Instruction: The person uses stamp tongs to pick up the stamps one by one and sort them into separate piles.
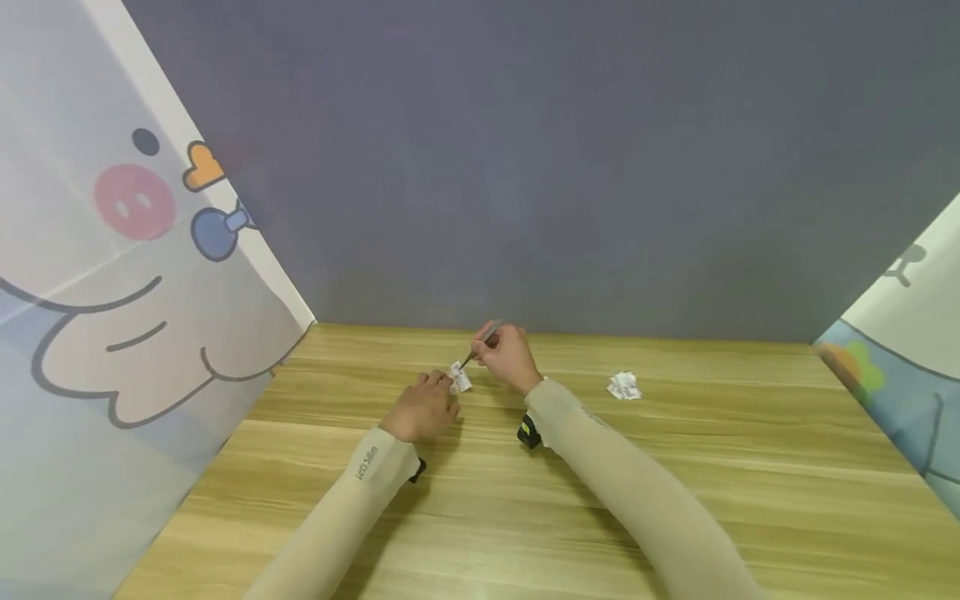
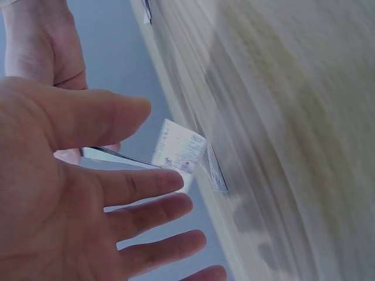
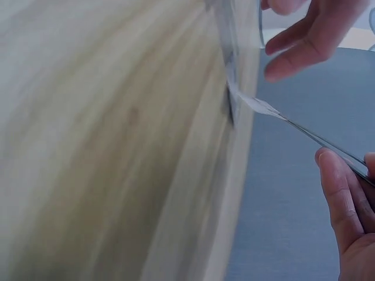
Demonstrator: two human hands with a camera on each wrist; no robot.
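Thin metal tweezers are pinched between the thumb and fingers of my right hand, slanting down to the left. Their tip meets a small white printed slip, which stands tilted up in the left wrist view. In the right wrist view this slip runs from the tweezers' tip down to other white material lying on the table. My left hand is just left of the slips, palm down, fingers extended and holding nothing. One flat slip shows on the tabletop beyond its fingertips.
A small loose pile of white slips lies on the wooden table, to the right of my right hand. Behind the table's far edge stands a grey panel. Cartoon-printed panels flank both sides.
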